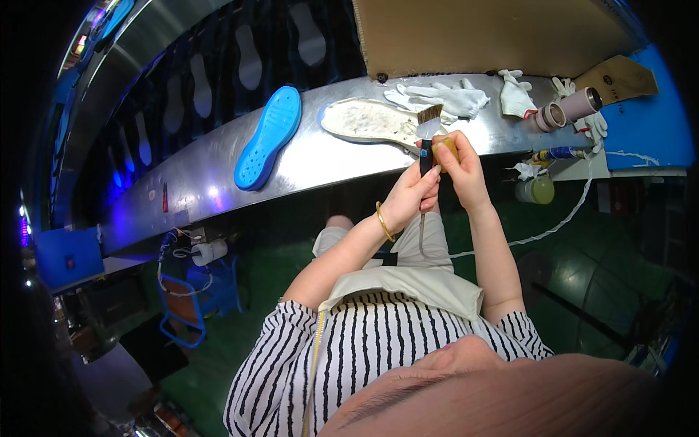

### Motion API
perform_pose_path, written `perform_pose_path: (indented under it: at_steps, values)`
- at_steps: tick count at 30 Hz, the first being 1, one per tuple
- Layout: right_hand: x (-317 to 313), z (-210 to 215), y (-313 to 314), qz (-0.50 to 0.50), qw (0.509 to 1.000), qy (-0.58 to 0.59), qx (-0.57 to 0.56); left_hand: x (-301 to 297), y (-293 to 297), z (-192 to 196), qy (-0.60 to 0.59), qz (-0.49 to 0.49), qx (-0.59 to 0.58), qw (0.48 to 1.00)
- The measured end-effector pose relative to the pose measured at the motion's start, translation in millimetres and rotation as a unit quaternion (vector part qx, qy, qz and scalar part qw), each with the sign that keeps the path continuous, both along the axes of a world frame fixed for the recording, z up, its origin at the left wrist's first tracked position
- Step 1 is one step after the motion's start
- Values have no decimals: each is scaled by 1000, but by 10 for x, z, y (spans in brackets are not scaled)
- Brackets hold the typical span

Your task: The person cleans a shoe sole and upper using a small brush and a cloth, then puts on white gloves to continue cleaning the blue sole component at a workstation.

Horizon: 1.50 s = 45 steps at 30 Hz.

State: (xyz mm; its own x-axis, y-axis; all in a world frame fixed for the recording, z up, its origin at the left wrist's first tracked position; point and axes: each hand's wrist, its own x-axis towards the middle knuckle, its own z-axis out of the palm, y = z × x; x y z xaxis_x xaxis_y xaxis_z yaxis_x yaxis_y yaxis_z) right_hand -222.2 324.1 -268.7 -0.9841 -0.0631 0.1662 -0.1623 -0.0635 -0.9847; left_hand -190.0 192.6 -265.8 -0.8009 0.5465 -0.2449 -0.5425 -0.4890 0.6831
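My left hand [409, 198] is closed round the black handle of a flat brush [427, 130], whose dark bristles point away from me. Against that handle my right hand [464, 166] pinches a small yellowish piece [445, 150], its kind unclear. A thin grey tube or cord [421, 237] hangs below my left hand. Just beyond the brush lies an off-white shoe sole [368, 120] with a patchy surface, its right end partly hidden by the brush and hands. Left of it, a blue shoe sole [269, 138] rests on the metal bench [335, 164].
White gloves [444, 98] lie behind the off-white sole. Two pinkish cylinders [579, 104] stand at the right, near a cardboard box [495, 36]. Dark racks with sole shapes [247, 58] run along the back. A white cord [553, 229] hangs at the right; a blue-framed stool [193, 306] stands lower left.
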Motion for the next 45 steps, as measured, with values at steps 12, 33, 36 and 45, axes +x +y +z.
perform_pose_path:
  at_steps: [12,33,36,45]
  values:
    - [76,60,-26,-52,998,1,38,111,9,43,8,-36,32,999]
    - [170,194,37,28,996,-40,-72,91,-60,130,-12,-86,135,987]
    - [146,144,102,40,999,-12,-10,86,-52,139,-9,-84,115,990]
    - [111,231,-5,-102,919,213,317,136,-5,77,15,-65,17,998]
